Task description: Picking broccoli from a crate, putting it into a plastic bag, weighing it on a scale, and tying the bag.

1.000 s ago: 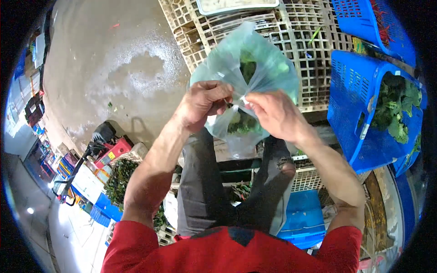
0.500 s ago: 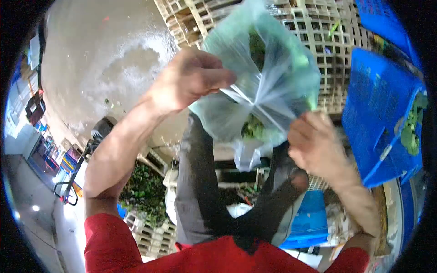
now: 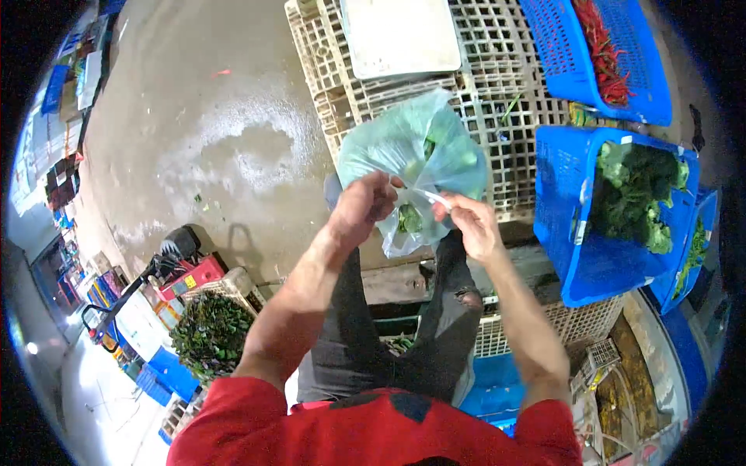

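I hold a thin pale green plastic bag (image 3: 404, 147) with green vegetables inside, up in front of my chest. My left hand (image 3: 364, 203) grips the bag's gathered neck from the left. My right hand (image 3: 472, 225) pinches the twisted end of the bag's neck on the right, fingers closed on the thin strip of plastic. The bag bulges above and between both hands, and part of it hangs below them.
A beige plastic pallet (image 3: 505, 101) with a white tray (image 3: 400, 35) lies ahead. Blue baskets stand at right: one of red chillies (image 3: 602, 58), one of dark leafy greens (image 3: 622, 210). A crate of greens (image 3: 211, 330) and a pallet jack (image 3: 167, 268) stand at left on wet concrete.
The bag and both hands have dropped lower and farther from the camera. My hands have come closer together again on the bag's neck.
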Demonstrator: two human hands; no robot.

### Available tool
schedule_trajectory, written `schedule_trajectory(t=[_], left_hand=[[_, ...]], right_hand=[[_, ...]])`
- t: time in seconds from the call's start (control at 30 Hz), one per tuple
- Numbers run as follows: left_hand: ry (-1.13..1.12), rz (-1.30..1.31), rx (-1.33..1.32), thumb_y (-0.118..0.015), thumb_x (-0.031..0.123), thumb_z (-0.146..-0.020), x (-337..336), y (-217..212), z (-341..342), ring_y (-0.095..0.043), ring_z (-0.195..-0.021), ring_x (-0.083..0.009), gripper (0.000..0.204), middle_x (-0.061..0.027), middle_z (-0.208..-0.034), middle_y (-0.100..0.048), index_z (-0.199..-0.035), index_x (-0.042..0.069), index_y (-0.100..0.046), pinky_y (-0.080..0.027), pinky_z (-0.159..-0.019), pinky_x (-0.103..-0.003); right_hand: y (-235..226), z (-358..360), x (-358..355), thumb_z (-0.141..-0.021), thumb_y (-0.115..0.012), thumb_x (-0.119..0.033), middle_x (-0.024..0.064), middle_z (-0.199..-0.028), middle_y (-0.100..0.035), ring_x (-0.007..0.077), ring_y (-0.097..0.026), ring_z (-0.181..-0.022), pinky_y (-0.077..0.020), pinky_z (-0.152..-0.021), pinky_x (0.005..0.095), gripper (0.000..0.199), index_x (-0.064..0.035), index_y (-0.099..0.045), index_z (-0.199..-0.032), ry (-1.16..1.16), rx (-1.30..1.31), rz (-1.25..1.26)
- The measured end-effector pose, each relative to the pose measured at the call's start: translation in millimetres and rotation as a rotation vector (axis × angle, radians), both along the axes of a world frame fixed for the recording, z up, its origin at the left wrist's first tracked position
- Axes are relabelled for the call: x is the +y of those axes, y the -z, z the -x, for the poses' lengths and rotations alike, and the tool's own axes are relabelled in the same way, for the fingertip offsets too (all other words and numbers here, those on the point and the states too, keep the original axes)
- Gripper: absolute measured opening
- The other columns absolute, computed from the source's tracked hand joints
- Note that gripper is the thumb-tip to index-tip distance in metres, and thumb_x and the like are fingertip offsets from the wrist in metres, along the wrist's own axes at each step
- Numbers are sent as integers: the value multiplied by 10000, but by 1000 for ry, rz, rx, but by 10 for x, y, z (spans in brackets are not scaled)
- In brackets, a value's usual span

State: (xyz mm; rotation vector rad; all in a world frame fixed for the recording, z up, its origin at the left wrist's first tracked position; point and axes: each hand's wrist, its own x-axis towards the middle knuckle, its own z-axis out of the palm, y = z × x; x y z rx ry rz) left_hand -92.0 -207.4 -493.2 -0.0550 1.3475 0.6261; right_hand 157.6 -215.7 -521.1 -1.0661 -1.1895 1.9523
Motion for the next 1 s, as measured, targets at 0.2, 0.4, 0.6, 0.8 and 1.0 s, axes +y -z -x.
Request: schedule_trajectory(t=[0.2,0.4,0.6,0.8,1.0], left_hand=[[144,-32,-97,-484,96,-977,-140,-66,-171,-464,-568,-68,235,-1,-767,-573,-1104,39,-673,-352,-512,-223],[174,-80,-234,-543,124,-996,-231,73,-136,-414,-518,-40,102,12,-785,-577,-995,47,-610,-322,-458,-185],[445,-165,-73,-597,191,-963,-114,125,-177,-646,-658,-107,160,-41,-802,-695,-950,55,-679,-448,-522,-223],[631,-222,392,-643,348,-901,42,336,352,-618,-776,-174,347,-81,-854,-645,-921,3,-677,-488,-695,-337],[1146,-452,676,-786,356,-809,431,422,421,-641,-707,-165,369,-136,-838,-725,-1006,45,-759,-526,-690,-378]], right_hand=[[206,421,-247,-918,-452,139,125,-1311,-639,197,-661,-1013,-554,-919,355,583,-51,-498,-1467,343,228,355],[-27,829,-191,-850,-578,124,119,-1051,-705,136,-622,-732,-523,-660,296,516,-35,-621,-1338,134,-544,-360],[189,748,-239,-914,-597,31,106,-768,-635,168,-575,-631,-496,-582,329,135,17,-704,-996,424,58,339],[255,517,-95,-824,-721,-159,99,-920,-574,259,-520,-963,-424,-828,379,146,-36,-645,-802,4,-304,-184],[-228,500,-68,-836,-653,-111,88,-1012,-568,269,-486,-979,-388,-833,396,87,-101,-717,-894,-532,-863,-933]])
